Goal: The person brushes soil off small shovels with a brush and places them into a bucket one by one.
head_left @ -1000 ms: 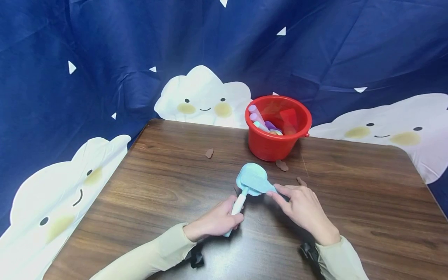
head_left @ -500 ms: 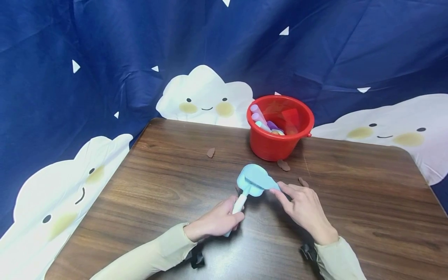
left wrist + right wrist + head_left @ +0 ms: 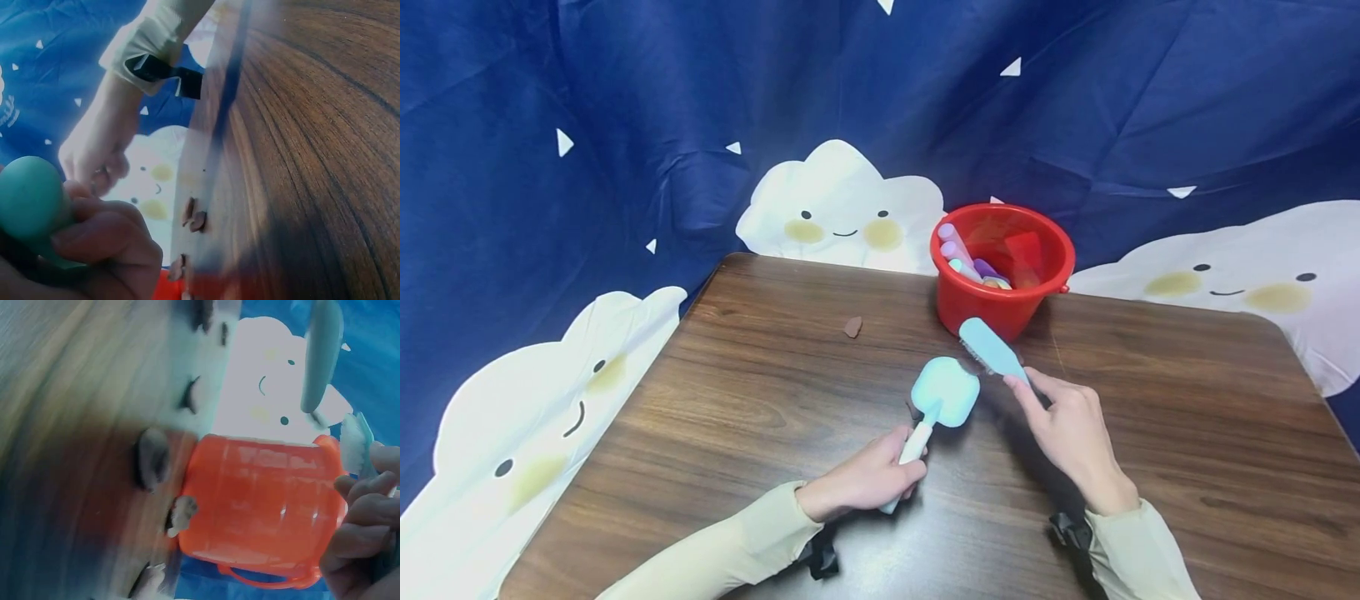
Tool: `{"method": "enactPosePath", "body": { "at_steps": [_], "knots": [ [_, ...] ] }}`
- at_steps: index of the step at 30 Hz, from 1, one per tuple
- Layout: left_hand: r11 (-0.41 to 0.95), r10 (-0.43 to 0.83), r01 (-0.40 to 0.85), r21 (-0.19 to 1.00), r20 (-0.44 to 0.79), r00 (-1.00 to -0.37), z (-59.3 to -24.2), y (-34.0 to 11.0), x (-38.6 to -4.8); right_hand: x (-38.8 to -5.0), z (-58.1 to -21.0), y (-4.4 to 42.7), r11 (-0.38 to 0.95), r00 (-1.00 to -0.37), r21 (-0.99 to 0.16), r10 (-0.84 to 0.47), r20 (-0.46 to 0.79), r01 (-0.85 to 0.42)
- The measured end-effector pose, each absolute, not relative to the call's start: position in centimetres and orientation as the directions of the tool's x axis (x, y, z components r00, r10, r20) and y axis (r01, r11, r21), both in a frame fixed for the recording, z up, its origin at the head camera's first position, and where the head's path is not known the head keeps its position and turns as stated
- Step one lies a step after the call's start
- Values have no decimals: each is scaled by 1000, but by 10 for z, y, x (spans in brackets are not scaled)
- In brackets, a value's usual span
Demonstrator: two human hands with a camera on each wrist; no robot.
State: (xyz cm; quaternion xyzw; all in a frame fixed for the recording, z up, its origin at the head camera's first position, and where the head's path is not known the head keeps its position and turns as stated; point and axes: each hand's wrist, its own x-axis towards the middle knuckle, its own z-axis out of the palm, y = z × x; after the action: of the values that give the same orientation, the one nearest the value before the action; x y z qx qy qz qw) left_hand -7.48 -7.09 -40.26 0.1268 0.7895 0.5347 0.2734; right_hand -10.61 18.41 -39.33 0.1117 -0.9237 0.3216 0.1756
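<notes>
In the head view my left hand (image 3: 868, 475) grips the white handle of a light-blue toy shovel (image 3: 946, 392), its broad blade over the table. My right hand (image 3: 1071, 425) pinches the handle of a light-blue brush (image 3: 992, 346). The brush is held up and to the right of the shovel, in front of the red bucket (image 3: 973, 310), bristles facing the shovel side. From the right wrist, the brush's pale bristles (image 3: 353, 445) and the shovel blade (image 3: 322, 359) show apart. The left wrist view catches the rounded green end of the shovel handle (image 3: 32, 195) in my left fist.
Lavender sticks (image 3: 953, 243) and other toys lie inside the bucket at the table's back. Several brown flakes are scattered on the wooden table (image 3: 752, 375), one brown flake (image 3: 853, 327) left of the bucket. A printed blue curtain (image 3: 850, 75) hangs behind.
Earlier the brush lay across the shovel blade. My right hand has lifted it off, up and right toward the bucket; the left hand and shovel have barely moved.
</notes>
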Motion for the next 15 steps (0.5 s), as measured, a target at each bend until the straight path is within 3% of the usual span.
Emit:
{"method": "enactPosePath", "body": {
  "at_steps": [10, 15],
  "knots": [
    [415, 472, -78, 906, -287, -834, -402, -72, -75, -91, -382, 170, 757, -900, -489, -332, 282, -433],
    [464, 465, -32, 885, -274, -842, -399, -73, -75, -87, -382, 167, 765, -908, -489, -364, 209, -419]
  ]
}}
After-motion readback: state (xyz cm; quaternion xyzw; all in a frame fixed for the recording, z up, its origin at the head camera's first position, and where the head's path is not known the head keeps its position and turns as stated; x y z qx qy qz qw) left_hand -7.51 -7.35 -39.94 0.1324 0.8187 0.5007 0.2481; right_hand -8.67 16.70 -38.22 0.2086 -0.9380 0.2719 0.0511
